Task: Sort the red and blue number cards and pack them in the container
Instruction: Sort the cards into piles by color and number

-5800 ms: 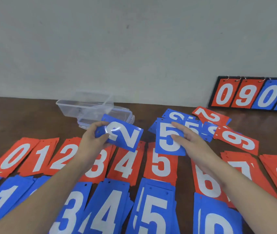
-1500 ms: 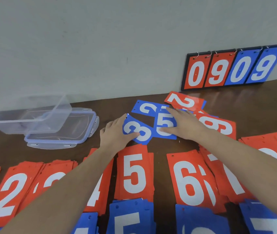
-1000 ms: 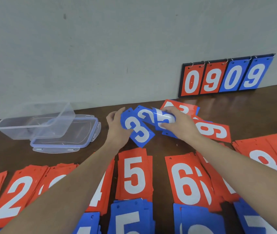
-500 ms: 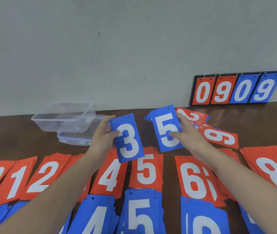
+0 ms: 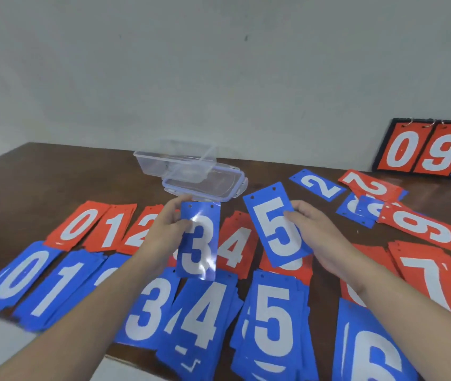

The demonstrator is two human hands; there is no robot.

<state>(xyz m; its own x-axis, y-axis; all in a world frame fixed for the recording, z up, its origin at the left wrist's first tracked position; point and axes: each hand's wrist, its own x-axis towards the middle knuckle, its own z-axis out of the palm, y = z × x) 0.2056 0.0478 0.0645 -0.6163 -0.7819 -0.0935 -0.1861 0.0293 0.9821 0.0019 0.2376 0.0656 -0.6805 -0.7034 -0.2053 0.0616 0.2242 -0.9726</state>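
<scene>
My left hand (image 5: 168, 229) holds a blue 3 card (image 5: 198, 240) upright above the sorted rows. My right hand (image 5: 320, 235) pinches a blue 5 card (image 5: 276, 226) by its right edge. Below them a row of red card stacks (image 5: 81, 224) runs from 0 upward, and a nearer row of blue card stacks (image 5: 272, 320) shows 0, 1, 3, 4, 5, 6. A loose pile of unsorted cards (image 5: 370, 204), blue 2, red 2, blue 8 and red 9, lies at the back right. The clear plastic container (image 5: 175, 160) rests tilted on its lid (image 5: 210, 185) behind my hands.
A flip scoreboard (image 5: 425, 149) showing 0 9 0 leans on the wall at the far right. The brown table (image 5: 40, 171) ends at a front edge near the bottom left, where a pale floor shows. Red 7 stack (image 5: 425, 273) sits right of my forearm.
Both hands lifted the blue 3 and blue 5 off the loose pile and drew them back toward me over the sorted rows. My view swung left and down.
</scene>
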